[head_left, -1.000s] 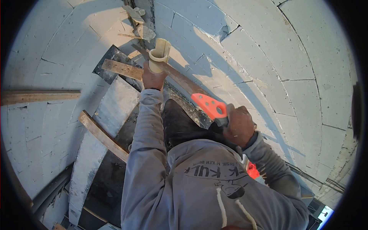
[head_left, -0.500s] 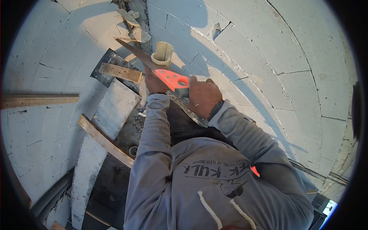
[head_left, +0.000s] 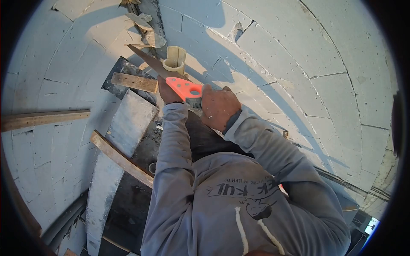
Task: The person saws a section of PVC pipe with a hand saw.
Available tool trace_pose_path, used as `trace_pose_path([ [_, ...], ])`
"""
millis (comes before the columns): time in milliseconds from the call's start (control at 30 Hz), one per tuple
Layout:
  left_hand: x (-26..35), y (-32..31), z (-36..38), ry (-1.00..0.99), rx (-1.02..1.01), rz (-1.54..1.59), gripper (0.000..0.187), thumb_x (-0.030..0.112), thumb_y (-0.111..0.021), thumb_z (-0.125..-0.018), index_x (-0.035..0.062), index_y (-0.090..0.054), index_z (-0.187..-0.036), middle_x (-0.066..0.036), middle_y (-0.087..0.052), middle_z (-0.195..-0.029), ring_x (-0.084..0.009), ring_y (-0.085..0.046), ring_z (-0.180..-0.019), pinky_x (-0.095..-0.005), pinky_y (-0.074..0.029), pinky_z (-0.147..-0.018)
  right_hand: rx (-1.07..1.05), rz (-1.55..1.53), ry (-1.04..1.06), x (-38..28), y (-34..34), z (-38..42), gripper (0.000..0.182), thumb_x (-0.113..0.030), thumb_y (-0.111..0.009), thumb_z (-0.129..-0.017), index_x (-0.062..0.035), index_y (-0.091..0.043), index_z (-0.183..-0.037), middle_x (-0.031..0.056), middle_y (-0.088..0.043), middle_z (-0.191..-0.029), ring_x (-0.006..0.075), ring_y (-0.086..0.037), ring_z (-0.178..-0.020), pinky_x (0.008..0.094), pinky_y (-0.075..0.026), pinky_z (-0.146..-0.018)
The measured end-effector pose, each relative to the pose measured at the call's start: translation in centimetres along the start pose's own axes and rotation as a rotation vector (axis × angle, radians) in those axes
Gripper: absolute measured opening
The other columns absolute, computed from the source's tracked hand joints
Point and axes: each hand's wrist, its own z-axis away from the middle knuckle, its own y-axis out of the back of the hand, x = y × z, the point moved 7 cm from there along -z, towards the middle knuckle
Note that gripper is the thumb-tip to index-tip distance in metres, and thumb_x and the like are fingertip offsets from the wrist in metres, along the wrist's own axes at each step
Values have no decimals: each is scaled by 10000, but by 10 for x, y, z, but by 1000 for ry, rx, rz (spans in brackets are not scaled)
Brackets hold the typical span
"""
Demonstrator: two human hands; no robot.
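A hand saw with an orange-red and grey handle (head_left: 183, 87) lies across the upper middle, its brown blade pointing up and left past a cream plastic pipe (head_left: 175, 59). My right hand (head_left: 220, 107) is closed round the grey end of the handle. Under the blade and partly behind the handle is my left hand (head_left: 169, 91); its fingers are hidden there, so what it holds cannot be made out. The blade runs just in front of the pipe's flanged rim.
Light block walls (head_left: 282, 55) rise on both sides. Left of my arms are a short wooden piece (head_left: 134, 82), a pale plank (head_left: 131, 115), a long batten (head_left: 121, 158) and another batten (head_left: 47, 119) against the wall. Broken scraps (head_left: 149, 32) lie in the corner.
My right hand and the saw handle have moved a little left, pushing the handle nearer my left hand. The view has shifted slightly.
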Motion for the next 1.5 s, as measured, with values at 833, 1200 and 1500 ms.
trace_pose_path([
  [833,12,7,7,-270,76,-616,526,305,-816,-694,20,-509,-1012,-200,-613,-1010,-371,-625,-912,-438,-495,-792,71,51,72,17,-1,-11,305,-123,-629,-685,33,-485,-903,181,-630,-652,361,-649,-663,419,-480,-775],
  [1200,-25,25,-6,-35,-49,-21,426,148,-630,-885,34,-456,-1257,-158,-581,-1173,-295,-626,-976,-437,-576,-764,-73,91,53,-20,3,-23,311,-106,-603,-706,53,-488,-947,171,-643,-679,321,-665,-679,408,-470,-762],
  [1500,-7,21,-8,-248,61,-550,490,248,-684,-860,58,-471,-1258,-152,-593,-1172,-264,-635,-960,-406,-554,-761,-18,31,-31,26,18,80,312,-67,-621,-692,42,-488,-953,139,-606,-624,327,-634,-627,392,-463,-736],
])
